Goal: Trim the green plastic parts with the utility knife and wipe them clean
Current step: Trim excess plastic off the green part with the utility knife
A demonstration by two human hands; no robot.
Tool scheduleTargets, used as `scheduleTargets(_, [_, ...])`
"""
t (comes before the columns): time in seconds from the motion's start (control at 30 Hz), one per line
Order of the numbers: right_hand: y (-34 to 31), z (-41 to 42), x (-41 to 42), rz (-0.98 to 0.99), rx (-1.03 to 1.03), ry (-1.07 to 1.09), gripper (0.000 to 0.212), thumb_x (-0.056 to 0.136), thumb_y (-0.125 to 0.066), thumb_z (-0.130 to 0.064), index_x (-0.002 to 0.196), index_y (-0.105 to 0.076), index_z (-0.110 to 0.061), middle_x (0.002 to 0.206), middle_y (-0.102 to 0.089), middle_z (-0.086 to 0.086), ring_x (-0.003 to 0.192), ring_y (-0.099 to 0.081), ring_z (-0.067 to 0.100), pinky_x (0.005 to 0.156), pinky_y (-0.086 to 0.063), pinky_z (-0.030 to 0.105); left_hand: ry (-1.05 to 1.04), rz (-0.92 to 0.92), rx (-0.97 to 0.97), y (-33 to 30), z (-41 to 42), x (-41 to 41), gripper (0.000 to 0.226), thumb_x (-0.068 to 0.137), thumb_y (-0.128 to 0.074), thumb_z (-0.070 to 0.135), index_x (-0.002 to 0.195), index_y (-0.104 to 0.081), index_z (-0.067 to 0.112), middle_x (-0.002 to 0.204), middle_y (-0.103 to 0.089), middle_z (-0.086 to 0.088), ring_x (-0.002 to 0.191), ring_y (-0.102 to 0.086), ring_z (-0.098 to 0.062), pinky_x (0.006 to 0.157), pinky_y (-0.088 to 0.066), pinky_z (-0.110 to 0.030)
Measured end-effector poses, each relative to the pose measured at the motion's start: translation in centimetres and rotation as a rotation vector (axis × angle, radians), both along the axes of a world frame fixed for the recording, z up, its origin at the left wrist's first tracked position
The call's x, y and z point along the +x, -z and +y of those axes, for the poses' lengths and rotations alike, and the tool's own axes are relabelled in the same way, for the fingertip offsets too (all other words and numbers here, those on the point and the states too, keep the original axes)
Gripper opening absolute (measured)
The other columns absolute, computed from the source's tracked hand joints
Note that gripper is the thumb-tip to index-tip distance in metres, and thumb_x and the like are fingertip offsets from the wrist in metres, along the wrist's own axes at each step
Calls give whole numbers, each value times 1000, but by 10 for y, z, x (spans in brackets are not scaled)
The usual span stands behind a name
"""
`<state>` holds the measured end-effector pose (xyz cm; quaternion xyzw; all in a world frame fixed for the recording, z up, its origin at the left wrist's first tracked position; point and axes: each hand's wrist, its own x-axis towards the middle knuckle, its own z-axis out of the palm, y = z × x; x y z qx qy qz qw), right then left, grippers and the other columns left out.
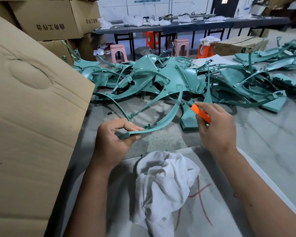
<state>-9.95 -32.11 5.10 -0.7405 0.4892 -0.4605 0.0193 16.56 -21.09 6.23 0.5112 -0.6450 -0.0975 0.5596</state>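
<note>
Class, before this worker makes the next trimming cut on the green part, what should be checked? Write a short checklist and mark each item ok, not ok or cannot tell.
1. Curved green plastic strip held firmly: ok, the left hand pinches its near end.
2. Orange utility knife in a secure grip: ok, the right hand is curled round it.
3. Blade extended: cannot tell, the tip is too small to make out.
4. Left-hand fingers away from the knife: ok, the hands are apart.
5. Crumpled white cloth ready for wiping: ok, it lies on the person's lap, near both hands.
6. Far end of the strip free of the pile of green parts: cannot tell.
</note>
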Motion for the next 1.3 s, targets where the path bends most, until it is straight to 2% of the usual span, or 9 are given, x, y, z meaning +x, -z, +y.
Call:
scheduleTargets(0.1, [4,0,4,32,74,-77,36,93,-71,-14,128,-72,-25,102,-70,-1,86,-64,23,74,-56,44,-4,57,4,3,-2,-2,25,72,-83,4,79,-75,27,82,-76,10,77,-73,-11,71,-54,-21])
scheduleTargets(0.2, [4,5,11,47,74,-204,31,94,-72,-16,125,-74,-23,95,-70,-5,82,-63,16,73,-55,41,-67,102,2,6,-4,-2,21,73,-83,7,78,-74,25,78,-74,7,72,-70,-11,67,-53,-22])
scheduleTargets(0.3, [-1,16,21,39,42,-378,23,96,-71,-18,118,-77,-22,88,-68,-11,74,-59,6,64,-46,23,-111,120,-20,8,-6,-3,20,74,-84,2,77,-72,18,77,-73,6,69,-68,-9,64,-52,-21])
scheduleTargets(0.47, [-5,35,32,-85,149,-745,21,97,-69,-8,110,-77,-22,76,-65,-12,59,-55,8,56,-32,12,-150,140,-17,10,-9,-7,18,75,-84,-3,78,-73,10,79,-75,6,74,-71,-11,68,-54,-22])
scheduleTargets(0.67, [2,34,40,-76,57,-220,21,97,-68,-12,115,-75,-21,84,-66,-18,72,-57,1,63,-34,12,-191,112,-80,7,-8,-20,17,78,-83,-2,80,-74,13,80,-74,8,76,-70,-12,69,-55,-24])
scheduleTargets(0.8, [-1,48,53,-108,13,-450,18,97,-68,-14,114,-75,-21,88,-64,-26,76,-57,-8,67,-37,7,-365,98,-118,10,-13,-37,23,77,-83,4,72,-67,19,70,-66,16,67,-60,0,62,-46,-19])
scheduleTargets(0.93, [-7,60,60,-119,-44,-733,20,100,-64,-21,118,-74,-16,99,-68,-19,88,-63,0,77,-43,14,-427,196,-91,13,-16,-42,21,75,-81,4,74,-69,21,65,-65,14,62,-57,2,59,-44,-20])
scheduleTargets(1.13, [1,52,58,-184,33,-310,19,99,-65,-12,113,-73,-23,84,-61,-25,76,-56,-5,67,-35,10,-408,160,-117,11,-18,-46,17,76,-86,11,74,-70,17,65,-65,12,60,-57,-5,56,-45,-22])
scheduleTargets(1.3, [-9,59,55,-72,32,-781,12,102,-64,-18,110,-73,-21,83,-59,-25,73,-58,3,67,-36,13,-316,386,-81,10,-20,-40,21,80,-84,10,76,-65,20,69,-67,6,64,-56,-4,59,-48,-24])
